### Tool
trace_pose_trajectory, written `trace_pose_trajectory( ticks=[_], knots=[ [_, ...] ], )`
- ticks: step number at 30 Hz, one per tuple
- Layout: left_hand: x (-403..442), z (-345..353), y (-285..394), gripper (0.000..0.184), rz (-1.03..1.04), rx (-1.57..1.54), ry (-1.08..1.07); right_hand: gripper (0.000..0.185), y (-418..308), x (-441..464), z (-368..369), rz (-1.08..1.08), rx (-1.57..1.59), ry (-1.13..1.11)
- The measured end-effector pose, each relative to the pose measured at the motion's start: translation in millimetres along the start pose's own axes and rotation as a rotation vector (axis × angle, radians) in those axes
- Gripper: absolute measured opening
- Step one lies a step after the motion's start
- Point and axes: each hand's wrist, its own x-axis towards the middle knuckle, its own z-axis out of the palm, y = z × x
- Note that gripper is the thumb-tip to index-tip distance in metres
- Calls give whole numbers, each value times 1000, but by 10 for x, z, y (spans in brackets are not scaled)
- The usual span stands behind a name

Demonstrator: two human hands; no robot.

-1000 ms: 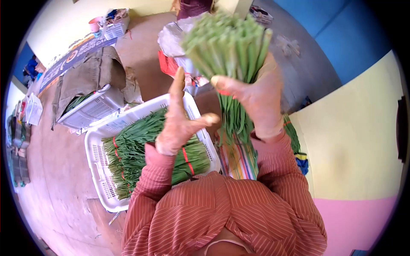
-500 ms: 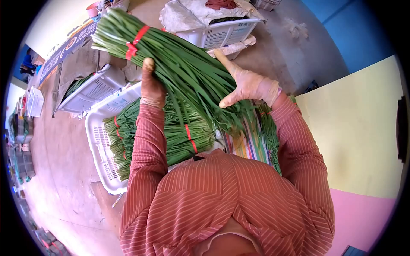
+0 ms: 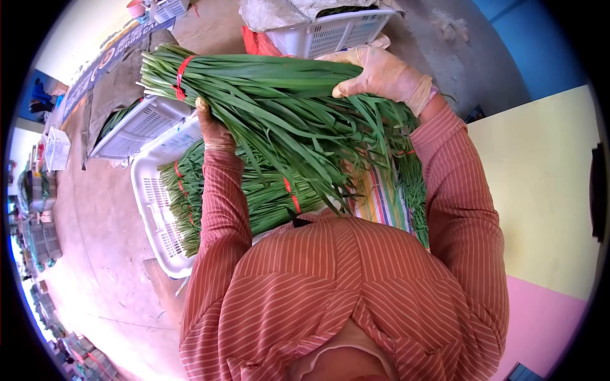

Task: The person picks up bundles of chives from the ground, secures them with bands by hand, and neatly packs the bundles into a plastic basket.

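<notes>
A thick bundle of garlic chives [image 3: 279,95], bound near its pale cut ends with red tape [image 3: 182,77], is held up in front of my chest. My left hand [image 3: 216,130], in a thin glove, grips it from below near the tape; the thumb shows and the fingers are hidden under the stems. Around the far edge of the leafy end curls my gloved right hand [image 3: 384,76], its thumb on top. Long leaf tips droop toward my body. Beneath, a white plastic crate [image 3: 141,190] holds other taped bundles of chives [image 3: 273,197].
To the right of the crate are a striped woven sheet [image 3: 380,197] and more tied chives [image 3: 413,190]. Covered white crates stand at the back [image 3: 346,32] and left [image 3: 136,124]. A yellow and pink wall [image 3: 534,190] bounds the right side.
The bundle has turned from a steep slant to nearly level, its tied end dropping. My right hand has moved up and closed around the leafy end; my left hand has lowered slightly.
</notes>
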Motion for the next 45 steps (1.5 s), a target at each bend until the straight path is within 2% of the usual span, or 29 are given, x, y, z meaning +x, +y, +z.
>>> trace_pose_trajectory(
  ticks=[3,5,6,9,12,14,15,16,18,19,20,21,22,24,25,26,28,29,30,32,34,36,37,39,40,42,43,44,45],
  knots=[
    [44,14,12,65,46,15,41,61,24,-5,-20,20,-36,25],
    [66,36,39,64,73,28,84,58,9,-114,-1,17,-59,261],
    [74,53,62,64,98,39,129,58,-28,-177,-9,13,-59,262],
    [94,100,112,59,76,-4,86,50,-155,-333,-7,-190,-368,758],
    [134,330,132,50,81,-18,9,62,-483,-400,173,-292,-451,785],
    [113,604,69,47,90,-7,90,88,-661,-310,470,-312,-473,666],
    [140,672,15,46,99,-20,74,112,-719,-186,569,-275,-472,546],
    [136,824,-11,46,99,-26,73,118,-682,-49,695,-263,-587,590],
    [127,1071,3,46,93,-21,15,117,-627,113,748,-122,-808,679],
    [117,1158,51,46,91,-27,12,119,-502,209,654,-127,-574,628],
    [95,1239,112,50,104,-16,-125,121,-393,274,543,-134,-342,574],
    [58,1322,194,53,119,-3,-260,114,-435,238,427,-50,-305,525],
    [-14,1411,326,61,129,100,-406,98,-423,187,326,-231,-136,549],
    [-25,1399,519,66,302,485,-411,79,-542,-39,109,-274,21,502],
    [-63,1515,518,68,474,593,-325,68,-566,-75,76,-298,174,466],
    [-55,1502,512,68,473,594,-326,68,-548,-62,77,-298,175,467],
    [33,1421,456,59,222,336,-295,66,-549,-18,81,-316,94,390],
    [92,1347,309,46,134,117,-183,66,-624,5,136,-291,163,333],
    [91,1353,324,35,87,181,-155,66,-615,19,125,-296,163,331],
    [64,1320,273,33,-9,234,-82,67,-545,97,41,-212,-30,255],
    [31,1310,188,30,85,225,-107,66,-305,153,26,-230,-119,285],
    [52,1190,125,32,187,246,-82,70,-80,131,-96,-127,10,169],
    [40,1147,122,32,209,290,-64,70,-26,82,-188,-154,-3,159],
    [14,1021,94,35,201,331,-32,87,11,-48,-250,-47,557,265],
    [-40,1057,91,42,152,313,-23,87,-170,-80,-171,-57,552,252],
    [-67,1064,-10,48,142,306,-57,97,-511,-114,12,-78,287,437],
    [-110,1131,-24,55,106,308,-67,109,-459,-5,129,-142,20,399],
    [-137,1196,-36,55,101,305,-66,116,-429,75,301,-240,-46,411],
    [-165,1274,-36,58,87,266,-137,118,-439,148,420,-243,17,383]
  ],
)
